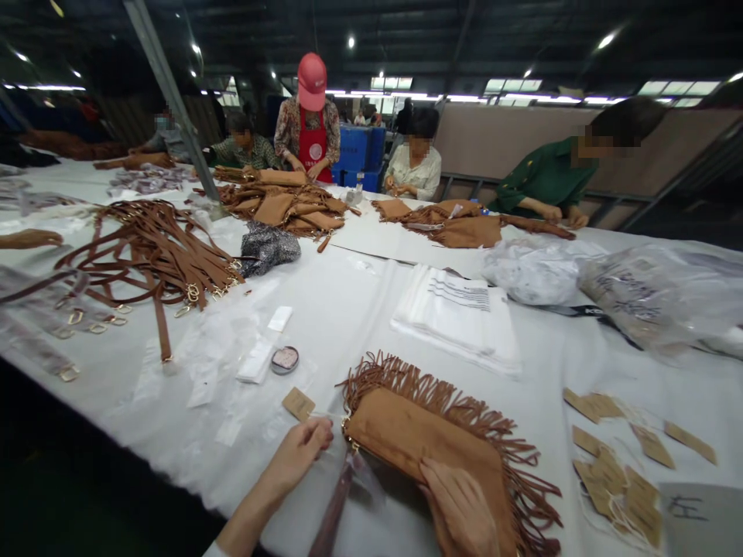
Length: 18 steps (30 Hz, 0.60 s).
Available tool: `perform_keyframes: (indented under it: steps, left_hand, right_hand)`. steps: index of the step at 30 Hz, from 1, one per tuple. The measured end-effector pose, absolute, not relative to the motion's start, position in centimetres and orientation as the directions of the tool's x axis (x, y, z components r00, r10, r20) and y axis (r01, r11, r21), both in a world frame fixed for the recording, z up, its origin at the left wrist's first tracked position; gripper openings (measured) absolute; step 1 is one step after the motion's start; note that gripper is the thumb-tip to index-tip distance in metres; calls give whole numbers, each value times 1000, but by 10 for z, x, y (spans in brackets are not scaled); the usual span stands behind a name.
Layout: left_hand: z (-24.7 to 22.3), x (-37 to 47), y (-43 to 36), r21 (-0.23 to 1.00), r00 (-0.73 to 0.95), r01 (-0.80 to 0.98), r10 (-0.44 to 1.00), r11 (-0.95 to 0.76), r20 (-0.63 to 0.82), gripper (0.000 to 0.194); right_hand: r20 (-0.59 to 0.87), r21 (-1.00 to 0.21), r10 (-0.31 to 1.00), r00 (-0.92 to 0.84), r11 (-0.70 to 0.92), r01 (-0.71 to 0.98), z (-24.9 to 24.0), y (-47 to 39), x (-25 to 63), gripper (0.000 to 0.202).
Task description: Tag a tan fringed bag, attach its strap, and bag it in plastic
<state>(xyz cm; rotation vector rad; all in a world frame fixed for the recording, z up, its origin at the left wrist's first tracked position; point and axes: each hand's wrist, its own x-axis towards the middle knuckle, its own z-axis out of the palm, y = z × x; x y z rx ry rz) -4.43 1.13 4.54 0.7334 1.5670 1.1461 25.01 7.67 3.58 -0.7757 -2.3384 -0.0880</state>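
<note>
A brown suede bag [406, 429] with long fringe lies on the white table before me, its gold zipper end toward the left. My right hand [461, 503] rests on the bag's lower side, its fingers outstretched and flat on the suede. Just left of the bag's metal ring, my left hand [305, 452] is closed, pinching what looks like the thin white string of a hang tag. The kraft hang tag [298, 403] lies beyond those fingertips. Below the zipper end, a plastic-wrapped strap [337, 503] hangs toward me.
Loose hang tags [618, 483] lie to the right. Stacked white plastic bags [458, 317], a round tin [285, 359] and a pile of brown straps [156, 247] are farther back. Co-workers handle brown bags across the table. Another person's hand [29, 238] reaches in from the left.
</note>
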Motion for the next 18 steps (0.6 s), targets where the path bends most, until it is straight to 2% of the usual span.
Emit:
perform_keyframes:
  steps: [4, 6, 10, 12, 16, 18]
  left_hand:
    - [52, -23, 15, 895, -121, -277, 912, 348, -392, 46]
    - [54, -8, 16, 840, -27, -407, 915, 358, -403, 45]
    - [53, 13, 17, 717, -31, -582, 870, 384, -492, 47]
    - [50, 15, 18, 656, -17, -587, 802, 475, -596, 46]
    - [41, 11, 19, 543, 131, -434, 647, 719, -752, 41]
    - [38, 14, 17, 493, 131, -459, 605, 739, -785, 40]
  right_hand:
    - [640, -159, 504, -580, 826, 541, 32, 73, 250, 43]
    - [647, -184, 520, -557, 816, 548, 32, 69, 249, 44]
    - [591, -276, 601, -538, 777, 565, 44, 59, 242, 35]
    - [547, -307, 641, -538, 752, 584, 52, 56, 238, 28]
    - [487, -332, 719, -496, 678, 656, 57, 43, 244, 19]
    - [479, -427, 788, -386, 594, 683, 52, 26, 261, 20]
